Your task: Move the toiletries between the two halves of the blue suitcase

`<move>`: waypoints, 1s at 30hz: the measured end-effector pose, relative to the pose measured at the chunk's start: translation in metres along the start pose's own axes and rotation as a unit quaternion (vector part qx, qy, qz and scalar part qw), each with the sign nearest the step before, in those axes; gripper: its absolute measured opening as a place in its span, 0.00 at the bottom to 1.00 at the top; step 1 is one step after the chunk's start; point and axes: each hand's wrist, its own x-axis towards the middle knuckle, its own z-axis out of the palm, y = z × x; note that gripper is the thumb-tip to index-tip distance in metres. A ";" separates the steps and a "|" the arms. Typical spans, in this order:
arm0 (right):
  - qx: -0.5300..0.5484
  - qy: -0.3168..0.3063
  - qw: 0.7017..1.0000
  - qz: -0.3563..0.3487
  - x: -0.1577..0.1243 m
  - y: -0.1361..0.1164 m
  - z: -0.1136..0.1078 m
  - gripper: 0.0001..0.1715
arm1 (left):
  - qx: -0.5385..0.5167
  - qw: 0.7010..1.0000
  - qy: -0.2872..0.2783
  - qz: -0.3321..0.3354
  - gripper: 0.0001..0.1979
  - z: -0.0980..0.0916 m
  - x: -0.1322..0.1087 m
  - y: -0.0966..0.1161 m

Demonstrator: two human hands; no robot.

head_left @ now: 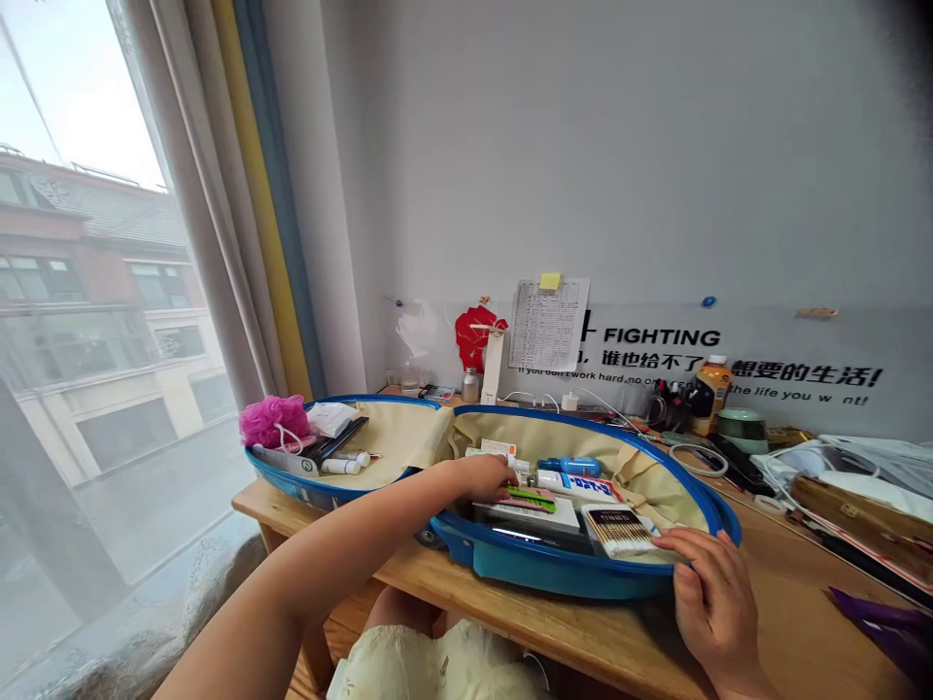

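Observation:
A blue suitcase (569, 574) with a cream lining lies spread in two halves on the wooden desk. My left hand (485, 476) reaches into its right half, fingers curled at the end of a green and pink packet (531, 500); the fingertips are partly hidden. Under the packet is a white box (554, 515). Close by are a toothpaste tube (579, 485), a blue bottle (572, 466) and a pack of cotton swabs (619, 530). My right hand (718, 593) rests open at the right front rim, its fingers stretched out beside the swabs.
The left half holds a pink bath puff (273, 425), a white packet (332, 420) and small white tubes (346, 464). Behind the case stand a shaker jar (470, 386) and an orange-labelled bottle (711, 394). A brown pouch (852, 510) and cables lie at right.

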 end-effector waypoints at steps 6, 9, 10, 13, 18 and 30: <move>0.004 0.001 1.000 -0.016 0.001 0.001 0.000 0.14 | -0.036 0.996 0.081 -0.001 0.22 -0.007 -0.012 -0.001; 0.005 -0.003 1.000 -0.019 0.001 0.003 0.000 0.15 | -0.051 0.985 0.164 -0.033 0.20 -0.016 -0.035 -0.018; 0.005 -0.004 1.000 -0.019 0.001 0.003 0.000 0.15 | -0.055 0.979 0.188 -0.059 0.20 -0.019 -0.046 -0.029; 0.005 -0.003 1.000 -0.017 0.002 0.002 0.000 0.15 | -0.052 0.966 0.204 -0.152 0.21 -0.022 -0.081 -0.072; 0.002 0.007 1.000 -0.015 0.003 -0.001 0.000 0.15 | -0.016 0.953 0.109 -0.283 0.20 -0.003 -0.135 -0.145; 0.001 0.007 1.000 -0.003 -0.001 0.002 0.001 0.17 | 0.074 0.939 -0.055 -0.333 0.16 0.037 -0.163 -0.184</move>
